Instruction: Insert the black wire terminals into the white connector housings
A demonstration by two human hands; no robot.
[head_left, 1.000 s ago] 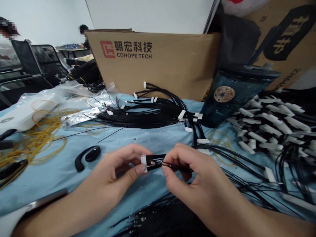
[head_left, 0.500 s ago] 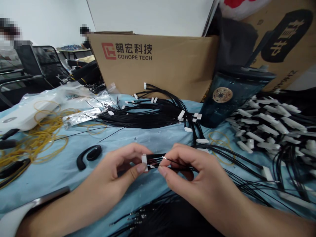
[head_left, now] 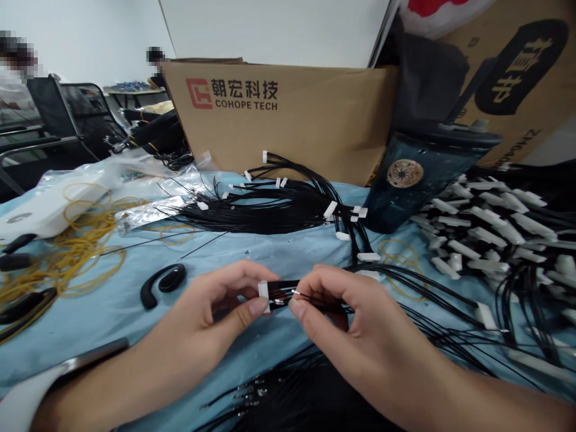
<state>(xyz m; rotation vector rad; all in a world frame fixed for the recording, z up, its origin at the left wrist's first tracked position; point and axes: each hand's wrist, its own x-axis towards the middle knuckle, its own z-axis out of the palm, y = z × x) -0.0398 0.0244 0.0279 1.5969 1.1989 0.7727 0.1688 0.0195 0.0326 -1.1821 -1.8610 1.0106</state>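
Site noted as a cable-assembly workshop: black wire harnesses [head_left: 270, 216] with white connectors [head_left: 486, 222] are spread across a blue-covered workbench [head_left: 112, 336], backed by a printed cardboard carton [head_left: 279, 132].

Black mesh office chairs [head_left: 83, 117] stand before a white wall [head_left: 90, 42].

Work surface here is a table covered in a light blue cloth [head_left: 105, 327], pretty packed tbh. Main landmark is the long bundle of thin black wires with white plastic connectors [head_left: 265, 215] lying across the far side. Just right of that bundle sits a dark teal tumbler with a round gold emblem [head_left: 416, 186], and further right there's a big heap of black wires ending in white connectors [head_left: 486, 225]. Left of it are a crinkly silver foil pouch [head_left: 150, 212] and a tangle of thin yellow rubber bands [head_left: 85, 255]. Down front-left of the bundle lies a curved black ear-hook earphone [head_left: 162, 283].
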